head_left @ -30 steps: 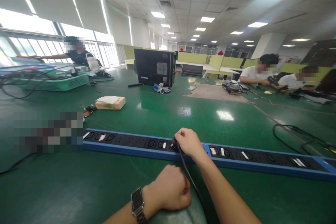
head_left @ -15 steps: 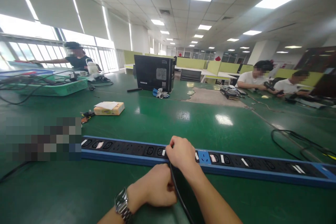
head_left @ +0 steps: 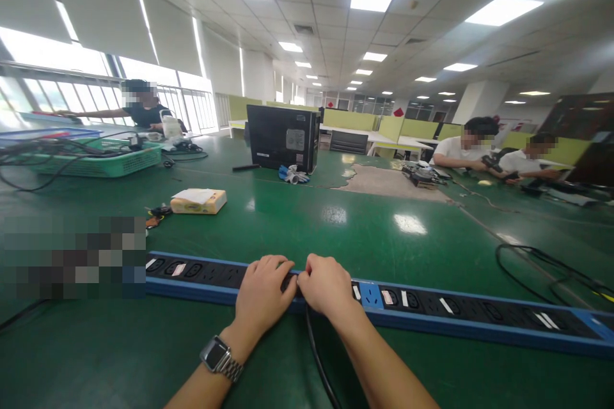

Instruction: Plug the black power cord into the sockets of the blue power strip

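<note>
A long blue and black power strip lies across the green table. My left hand, with a watch on its wrist, rests over the strip's middle sockets, fingers bent over its top and thumb toward the other hand. Right beside it, my right hand is closed on the upper end of a black cable, at the strip. The cable runs down from there to the bottom edge. Its plug end is hidden by the fingers.
Beyond the strip are a tissue pack, a green basket of cables, a black computer case and gloves. Black cables lie at right. Two people sit at far right, another at far left.
My left hand has moved up from below the strip onto its sockets, and its fingers have come out of a curl. My right hand stays at nearly the same spot with the cable.
</note>
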A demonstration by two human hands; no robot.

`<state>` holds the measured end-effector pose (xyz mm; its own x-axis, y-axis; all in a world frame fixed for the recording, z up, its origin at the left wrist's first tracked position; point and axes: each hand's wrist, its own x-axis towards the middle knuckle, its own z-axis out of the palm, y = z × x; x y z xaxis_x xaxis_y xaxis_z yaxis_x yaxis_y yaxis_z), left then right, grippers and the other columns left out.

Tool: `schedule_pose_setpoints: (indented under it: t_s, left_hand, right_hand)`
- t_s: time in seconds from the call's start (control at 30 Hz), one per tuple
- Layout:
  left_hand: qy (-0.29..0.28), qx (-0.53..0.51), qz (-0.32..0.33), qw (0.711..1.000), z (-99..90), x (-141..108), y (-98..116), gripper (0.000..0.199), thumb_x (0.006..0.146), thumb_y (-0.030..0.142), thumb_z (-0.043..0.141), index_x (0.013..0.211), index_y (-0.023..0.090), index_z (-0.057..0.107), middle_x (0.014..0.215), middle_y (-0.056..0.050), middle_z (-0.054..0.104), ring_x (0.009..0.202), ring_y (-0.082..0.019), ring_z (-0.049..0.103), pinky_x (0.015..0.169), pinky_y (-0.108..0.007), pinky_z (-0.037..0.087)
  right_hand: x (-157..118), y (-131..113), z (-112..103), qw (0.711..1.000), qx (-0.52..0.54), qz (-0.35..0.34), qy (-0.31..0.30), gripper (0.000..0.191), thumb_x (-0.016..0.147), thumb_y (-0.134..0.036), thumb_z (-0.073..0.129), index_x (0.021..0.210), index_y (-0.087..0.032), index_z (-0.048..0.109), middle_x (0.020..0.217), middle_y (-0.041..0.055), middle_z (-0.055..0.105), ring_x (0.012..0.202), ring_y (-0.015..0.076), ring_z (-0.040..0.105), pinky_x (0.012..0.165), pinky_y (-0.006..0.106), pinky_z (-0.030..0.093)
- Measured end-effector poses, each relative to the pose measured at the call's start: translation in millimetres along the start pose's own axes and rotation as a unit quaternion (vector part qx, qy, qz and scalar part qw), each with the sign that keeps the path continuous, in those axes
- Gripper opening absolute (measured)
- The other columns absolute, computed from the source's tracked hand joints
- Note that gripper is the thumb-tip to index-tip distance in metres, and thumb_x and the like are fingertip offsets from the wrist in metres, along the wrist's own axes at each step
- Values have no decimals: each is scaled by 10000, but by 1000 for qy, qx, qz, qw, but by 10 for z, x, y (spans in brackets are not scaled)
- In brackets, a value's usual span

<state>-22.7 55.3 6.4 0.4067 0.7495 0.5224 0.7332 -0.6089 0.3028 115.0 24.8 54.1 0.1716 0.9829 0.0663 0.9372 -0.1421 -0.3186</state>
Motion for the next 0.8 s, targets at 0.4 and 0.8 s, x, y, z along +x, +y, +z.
schedule_pose_setpoints:
  t_s: [0.4,0.8]
  left_hand:
    - [-46,-59,-33,997,-99,39,221,288,942,278,340,1065,207,590,878,-22,682,828,-161,632,762,-275,466]
    - [-194,142,-58,969,-239,413,699,340,833,426,520,816,139,701,833,-189,711,816,-324,681,723,-408,488]
  right_hand:
    - [-25,36,76,996,81,13,25,311,898,-370,402,858,-174,639,835,151,697,811,278,665,695,360,453]
    - [-699,997,190,948,253,-110,156,412,952,-395,400,605,-192,490,528,-27,467,528,114,468,549,236,318]
